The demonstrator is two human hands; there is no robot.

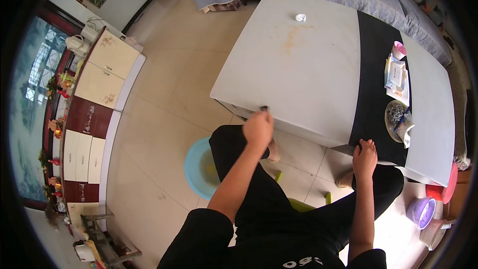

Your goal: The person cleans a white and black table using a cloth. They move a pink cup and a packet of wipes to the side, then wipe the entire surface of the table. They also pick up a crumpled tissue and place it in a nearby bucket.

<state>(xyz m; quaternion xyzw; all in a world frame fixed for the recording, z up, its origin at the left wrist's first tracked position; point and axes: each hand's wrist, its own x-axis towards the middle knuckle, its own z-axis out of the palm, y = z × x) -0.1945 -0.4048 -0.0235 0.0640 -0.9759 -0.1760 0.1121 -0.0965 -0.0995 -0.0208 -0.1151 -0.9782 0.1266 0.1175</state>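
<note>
My left hand [258, 127] is closed in a fist at the near left edge of the table [318, 74], which is white with a black strip. A small dark object [264, 108] pokes out beyond its fingers; its kind is too small to tell. My right hand [366, 157] rests on the table's near edge by the black strip, fingers laid out and holding nothing that shows. Brownish smears [291, 42] mark the white top farther off, short of a crumpled white tissue [300, 17].
On the black strip lie a round plate [388, 127] of small greyish pieces, a white tray [404, 94] and a pink cup [399, 50]. A light blue basin [191, 169] of liquid stands on the floor by my left leg. Purple bucket [417, 214] at right; cabinets [102, 94] at left.
</note>
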